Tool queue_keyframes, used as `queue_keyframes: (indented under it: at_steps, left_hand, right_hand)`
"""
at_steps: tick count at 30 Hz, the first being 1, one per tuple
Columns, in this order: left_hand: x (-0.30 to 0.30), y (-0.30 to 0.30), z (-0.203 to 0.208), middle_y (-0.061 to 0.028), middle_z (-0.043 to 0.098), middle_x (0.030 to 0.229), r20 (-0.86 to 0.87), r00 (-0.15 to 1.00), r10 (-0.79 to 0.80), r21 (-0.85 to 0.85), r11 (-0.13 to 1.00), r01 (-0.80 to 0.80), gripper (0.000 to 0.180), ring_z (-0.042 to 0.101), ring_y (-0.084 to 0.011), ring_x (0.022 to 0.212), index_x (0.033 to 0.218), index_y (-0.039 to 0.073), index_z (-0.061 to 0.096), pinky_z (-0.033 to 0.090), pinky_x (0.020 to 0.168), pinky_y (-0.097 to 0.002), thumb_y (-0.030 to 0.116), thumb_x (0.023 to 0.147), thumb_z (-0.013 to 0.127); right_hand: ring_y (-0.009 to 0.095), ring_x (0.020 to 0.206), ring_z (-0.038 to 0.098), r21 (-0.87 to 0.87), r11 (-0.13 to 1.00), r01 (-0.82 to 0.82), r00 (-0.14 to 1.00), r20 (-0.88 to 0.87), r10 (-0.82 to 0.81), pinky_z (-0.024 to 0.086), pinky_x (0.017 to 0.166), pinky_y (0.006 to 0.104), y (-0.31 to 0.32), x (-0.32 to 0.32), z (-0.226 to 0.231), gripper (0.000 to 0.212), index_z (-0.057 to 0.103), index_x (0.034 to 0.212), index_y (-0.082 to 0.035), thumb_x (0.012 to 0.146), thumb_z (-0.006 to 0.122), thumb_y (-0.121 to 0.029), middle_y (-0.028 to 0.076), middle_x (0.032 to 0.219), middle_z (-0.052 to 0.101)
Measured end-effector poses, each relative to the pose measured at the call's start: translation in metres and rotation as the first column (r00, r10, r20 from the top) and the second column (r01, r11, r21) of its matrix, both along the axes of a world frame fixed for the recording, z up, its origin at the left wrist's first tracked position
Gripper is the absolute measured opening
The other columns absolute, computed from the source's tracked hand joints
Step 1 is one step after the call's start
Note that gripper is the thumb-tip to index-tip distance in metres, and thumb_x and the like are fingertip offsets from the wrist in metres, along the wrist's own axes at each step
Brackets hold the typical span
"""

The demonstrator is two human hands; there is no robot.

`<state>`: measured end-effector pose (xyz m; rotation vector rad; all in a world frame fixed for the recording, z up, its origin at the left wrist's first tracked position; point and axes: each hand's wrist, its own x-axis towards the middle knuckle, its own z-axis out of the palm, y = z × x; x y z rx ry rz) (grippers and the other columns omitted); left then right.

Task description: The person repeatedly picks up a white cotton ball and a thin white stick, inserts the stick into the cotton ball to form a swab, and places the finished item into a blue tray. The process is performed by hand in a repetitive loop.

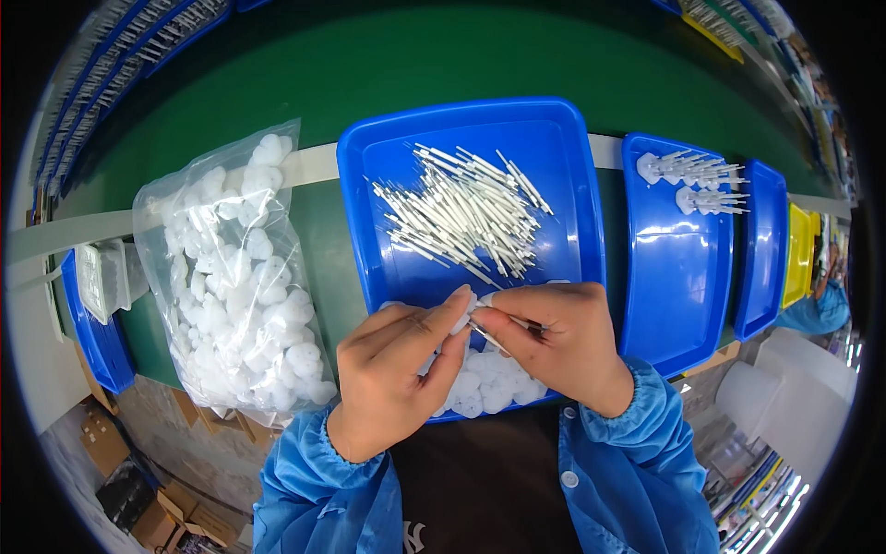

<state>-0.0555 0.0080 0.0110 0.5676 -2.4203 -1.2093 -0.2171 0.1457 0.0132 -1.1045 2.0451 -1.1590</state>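
Both my hands meet over the near half of a large blue tray (358,249). My left hand (388,369) pinches a small white plastic piece (463,319) between thumb and fingers. In my right hand (568,342), thumb and fingers are closed on a thin white rod (489,338), its end close to the white piece; the fingers partly hide where the two meet. A loose heap of similar white rods (461,217) lies in the tray's far half. Under my hands is a pile of white rounded plastic pieces (489,383).
Left of the tray lies a clear bag (245,286) full of white plastic pieces. On the right, a second blue tray (678,277) holds rows of white pieces with rods (697,171) standing out. Farther right are another blue tray (762,249) and a yellow one (796,254).
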Motion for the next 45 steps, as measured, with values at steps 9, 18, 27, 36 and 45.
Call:
queue_keyframes:
  at_steps: [9,18,27,36,45]
  left_hand:
    - [-0.009,-0.006,0.002,-0.0116,0.077,0.125,-0.075,0.996,-0.039,0.179,0.982,0.052,0.046,0.073,-0.0261,0.104,0.122,0.005,0.080,0.060,0.076,-0.0335,0.004,0.079,0.095]
    - [-0.014,0.002,0.001,-0.0078,0.076,0.125,-0.202,0.974,-0.100,-0.106,0.991,0.079,0.049,0.071,-0.0271,0.102,0.119,0.007,0.082,0.057,0.085,-0.0371,0.002,0.072,0.095]
    - [-0.011,0.001,0.001,-0.0105,0.077,0.128,-0.210,0.969,-0.128,-0.135,0.986,0.100,0.052,0.072,-0.0289,0.104,0.122,0.006,0.079,0.056,0.088,-0.0382,0.002,0.072,0.096]
    - [-0.005,-0.010,-0.020,-0.0164,0.074,0.126,-0.389,0.905,-0.170,0.213,0.939,0.268,0.034,0.073,-0.0258,0.100,0.117,0.002,0.083,0.058,0.081,-0.0335,0.021,0.090,0.090]
    - [0.009,-0.017,-0.008,-0.0147,0.073,0.119,-0.186,0.982,-0.042,0.469,0.874,0.127,0.030,0.072,-0.0228,0.092,0.122,-0.001,0.083,0.057,0.079,-0.0302,-0.001,0.092,0.083]
  right_hand:
    - [0.025,0.078,0.077,-0.274,0.961,0.033,0.998,-0.046,-0.047,0.057,0.073,0.0352,0.014,-0.009,-0.008,0.032,0.079,0.114,-0.004,0.084,0.092,-0.005,0.010,0.090,0.080]
    - [0.010,0.092,0.073,-0.195,0.978,0.080,0.832,0.553,0.042,0.058,0.085,0.0275,0.023,-0.004,-0.006,0.028,0.070,0.122,0.000,0.096,0.081,0.001,0.006,0.105,0.077]
    - [0.013,0.098,0.077,-0.174,0.981,0.082,0.840,0.542,0.026,0.060,0.084,0.0278,0.023,-0.002,0.004,0.025,0.067,0.119,-0.001,0.098,0.077,0.004,0.005,0.100,0.078]
    - [0.020,0.080,0.078,0.005,0.998,0.067,0.978,-0.199,-0.065,0.058,0.066,0.0334,0.002,-0.055,0.002,0.018,0.073,0.109,-0.005,0.094,0.081,-0.004,0.007,0.087,0.078]
    - [0.026,0.082,0.075,0.094,0.991,0.091,0.733,-0.680,-0.002,0.060,0.072,0.0415,-0.037,-0.082,-0.028,0.023,0.074,0.107,-0.008,0.085,0.078,-0.002,0.008,0.094,0.073]
